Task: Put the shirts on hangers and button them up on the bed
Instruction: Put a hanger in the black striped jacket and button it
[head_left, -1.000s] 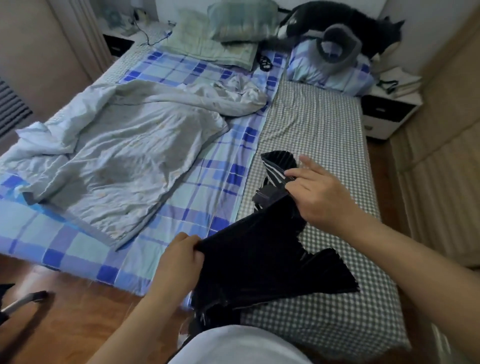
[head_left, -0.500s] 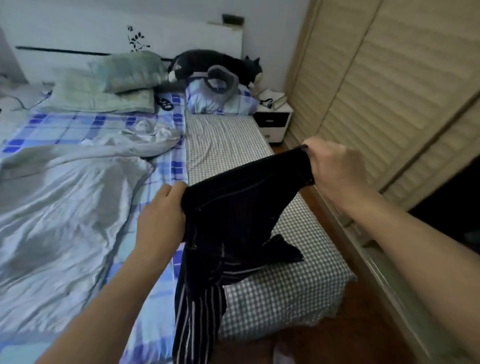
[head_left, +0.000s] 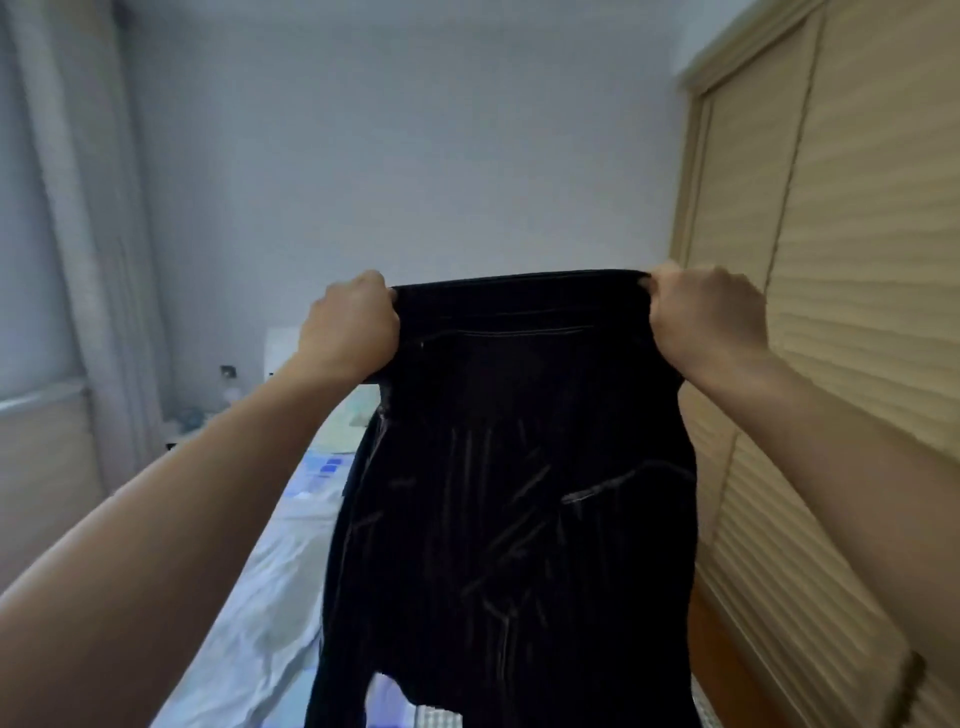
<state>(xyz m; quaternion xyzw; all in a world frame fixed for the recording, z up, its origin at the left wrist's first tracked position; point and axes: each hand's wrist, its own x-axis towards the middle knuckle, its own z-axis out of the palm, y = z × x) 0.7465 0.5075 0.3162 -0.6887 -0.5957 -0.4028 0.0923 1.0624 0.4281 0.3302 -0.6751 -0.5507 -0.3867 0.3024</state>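
We are gripping the dark striped shirt (head_left: 511, 467) by its top edge | left hand (head_left: 350, 325) and right hand (head_left: 706, 317) both clenching fabric | shirt hanging over the bed (head_left: 260, 623)

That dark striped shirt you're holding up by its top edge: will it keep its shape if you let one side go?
Probably not. The dark striped shirt hangs limp below both hands, so it looks floppy. Taut only between the grips, it would likely swing and collapse. It seems light.

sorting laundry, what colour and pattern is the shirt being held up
Black shirt with thin pale vertical stripes, seen in the head view.
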